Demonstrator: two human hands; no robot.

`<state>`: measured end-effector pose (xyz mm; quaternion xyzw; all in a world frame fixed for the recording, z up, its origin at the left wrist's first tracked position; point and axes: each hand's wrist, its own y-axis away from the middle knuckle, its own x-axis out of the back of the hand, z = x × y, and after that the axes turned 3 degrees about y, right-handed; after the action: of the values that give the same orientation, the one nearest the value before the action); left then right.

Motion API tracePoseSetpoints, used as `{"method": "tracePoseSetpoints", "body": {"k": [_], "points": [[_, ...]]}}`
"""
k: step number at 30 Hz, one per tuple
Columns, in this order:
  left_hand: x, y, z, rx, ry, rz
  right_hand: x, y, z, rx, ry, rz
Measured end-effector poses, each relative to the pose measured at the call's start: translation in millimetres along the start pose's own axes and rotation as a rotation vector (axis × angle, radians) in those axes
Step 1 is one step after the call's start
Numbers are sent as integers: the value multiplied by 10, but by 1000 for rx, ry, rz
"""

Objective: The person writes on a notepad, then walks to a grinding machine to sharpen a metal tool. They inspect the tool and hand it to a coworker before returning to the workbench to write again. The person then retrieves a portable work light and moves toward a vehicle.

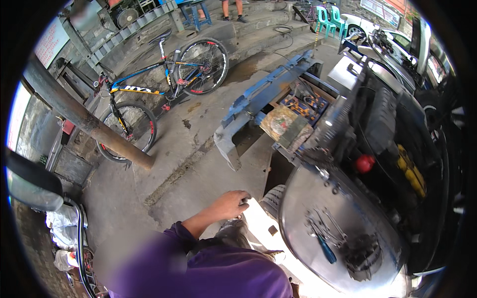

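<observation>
Here the left hand (232,202) (fingers curled, seemingly gripping it) rests on the white panel's edge (256,211) beside the tyre (272,197).

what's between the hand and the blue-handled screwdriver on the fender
In the head view, the hand and the blue-handled screwdriver are separated by the tyre top and a bare stretch of the grey fender.

Left hand (232,202) curls at the pale panel's (258,218) edge, fingertips tucked out of sight, grip impossible to read. Right hand's nowhere in frame. Purple sleeve (198,268) smears into blur. Tools (325,233) on the round grey lid (318,198) are too small to sort, and the bystander's legs (231,9) are cut off up top.
</observation>
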<state>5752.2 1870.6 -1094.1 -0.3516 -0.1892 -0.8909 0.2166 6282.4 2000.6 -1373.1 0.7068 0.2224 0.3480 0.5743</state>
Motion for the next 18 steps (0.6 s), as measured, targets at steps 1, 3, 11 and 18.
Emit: {"method": "tracePoseSetpoints", "body": {"k": [1, 3, 11, 18], "points": [[23, 29, -476, 62, 3, -40, -141, 33, -71, -4, 13, 13], [61, 73, -1564, 79, -1, -70, -472, 119, -231, -20, 26, 29], [569, 1476, -4919, 800, -250, -393, -1463, 584, -859, -58, 136, 48], [1221, 1405, -4796, 588, -178, -325, -2218, 717, -2197, 70, 340, -26]]}}
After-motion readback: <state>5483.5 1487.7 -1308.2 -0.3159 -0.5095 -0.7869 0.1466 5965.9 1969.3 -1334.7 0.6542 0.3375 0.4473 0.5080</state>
